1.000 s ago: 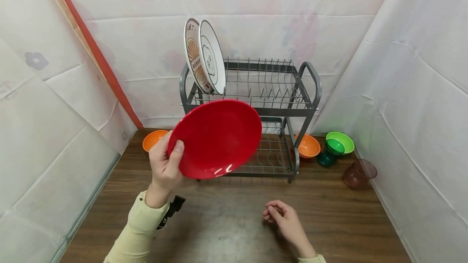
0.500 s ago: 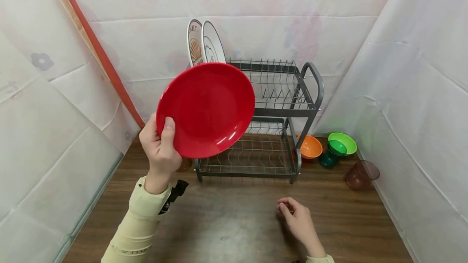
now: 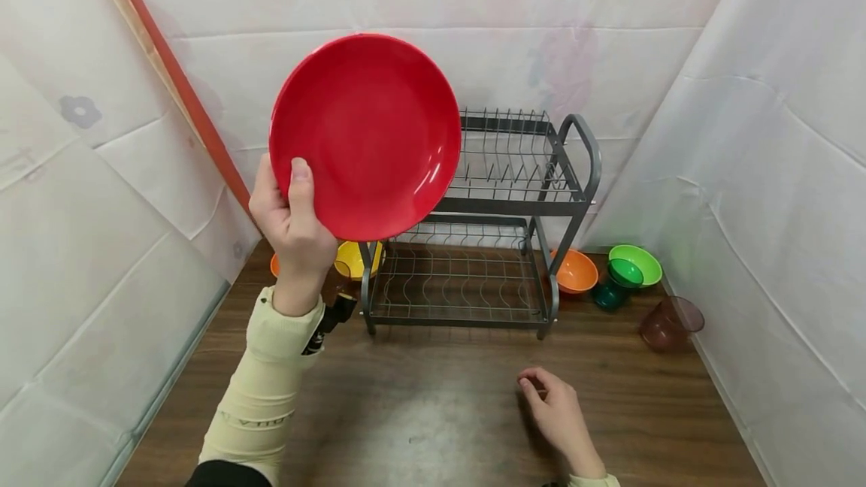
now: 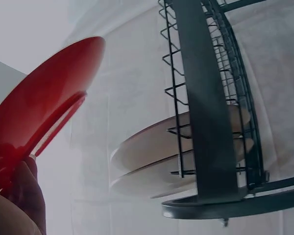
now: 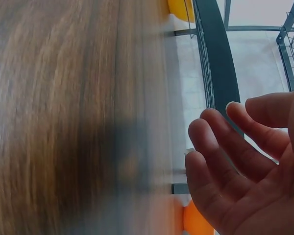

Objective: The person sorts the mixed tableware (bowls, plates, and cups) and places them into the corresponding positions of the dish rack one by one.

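A round red plate is up in the air in the head view, its inner face toward me. My left hand grips its lower left rim, thumb on the face and fingers behind. In the left wrist view, the red plate shows its underside and foot ring beside two plates standing in the upper rack; the raised plate hides these in the head view. The grey two-tier dish rack stands behind. Low over the table, my right hand holds nothing, its fingers loosely curled.
A yellow bowl sits left of the rack. To its right are an orange bowl, a light green bowl, a teal glass and a purple glass. White cloth walls surround the wooden table.
My left hand has raised the red plate up and slightly left, turning it more upright, so it now covers the two racked plates. My right hand has shifted a little right.
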Demonstrator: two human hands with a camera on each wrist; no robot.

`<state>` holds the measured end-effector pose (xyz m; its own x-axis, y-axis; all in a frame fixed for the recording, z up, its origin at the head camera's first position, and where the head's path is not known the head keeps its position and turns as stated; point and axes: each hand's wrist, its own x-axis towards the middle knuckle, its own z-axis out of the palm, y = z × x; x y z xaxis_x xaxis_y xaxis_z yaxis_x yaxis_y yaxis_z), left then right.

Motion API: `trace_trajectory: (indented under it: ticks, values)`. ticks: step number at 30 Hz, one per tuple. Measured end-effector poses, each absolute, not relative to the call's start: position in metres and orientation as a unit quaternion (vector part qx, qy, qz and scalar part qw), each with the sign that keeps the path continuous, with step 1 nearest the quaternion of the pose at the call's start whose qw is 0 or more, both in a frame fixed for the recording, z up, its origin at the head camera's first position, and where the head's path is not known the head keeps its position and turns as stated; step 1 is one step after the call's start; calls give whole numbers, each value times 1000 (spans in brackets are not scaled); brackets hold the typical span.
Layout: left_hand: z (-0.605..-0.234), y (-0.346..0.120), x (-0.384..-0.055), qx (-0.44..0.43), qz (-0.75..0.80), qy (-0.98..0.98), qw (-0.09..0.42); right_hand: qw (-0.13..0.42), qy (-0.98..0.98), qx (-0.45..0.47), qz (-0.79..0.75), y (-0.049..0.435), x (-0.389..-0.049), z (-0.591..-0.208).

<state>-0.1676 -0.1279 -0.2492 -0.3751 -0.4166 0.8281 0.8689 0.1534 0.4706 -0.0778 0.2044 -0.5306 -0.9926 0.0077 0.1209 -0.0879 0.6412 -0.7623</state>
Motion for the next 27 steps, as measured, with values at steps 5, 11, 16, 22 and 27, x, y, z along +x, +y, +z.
trace_trajectory:
  ticks: [5, 11, 16, 22, 27]
  values:
    - [-239, -124, -178, -198, -587, -561, 548, 57, -905, 32, 420, 201, -78, -532]
    - [-234, -118, -197, -188, -525, -570, 604, 45, -907, 32, 418, 198, -79, -531]
    - [-227, -111, -208, -171, -493, -595, 612, 35, -907, 30, 418, 196, -79, -531]
    - [-219, -103, -220, -125, -462, -648, 592, 37, -906, 38, 421, 195, -77, -535]
    - [-213, -95, -228, -98, -439, -697, 558, 37, -903, 48, 424, 193, -76, -536]
